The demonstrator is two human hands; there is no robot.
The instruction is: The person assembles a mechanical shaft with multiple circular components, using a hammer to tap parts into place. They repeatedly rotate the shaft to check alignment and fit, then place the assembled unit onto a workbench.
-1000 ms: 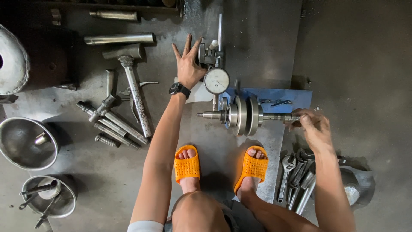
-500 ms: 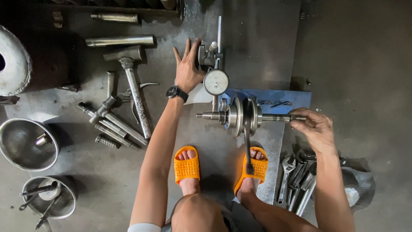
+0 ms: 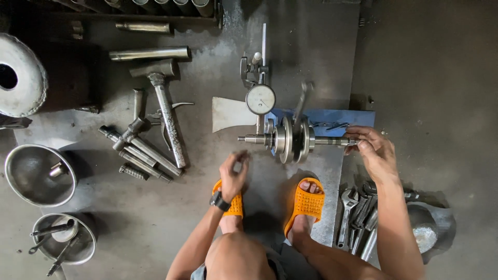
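Two hands in view. My right hand (image 3: 374, 150) pinches the right end of the crankshaft (image 3: 293, 140), which lies level on the blue stand (image 3: 337, 116) below the dial gauge (image 3: 260, 99). My left hand (image 3: 233, 173) hangs loosely curled, empty, above my left sandal (image 3: 236, 205).

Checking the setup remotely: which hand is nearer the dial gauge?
Left. The left hand hangs empty below the dial gauge, just left of it. The right hand is farther right, pinching the crankshaft at its shaft end.
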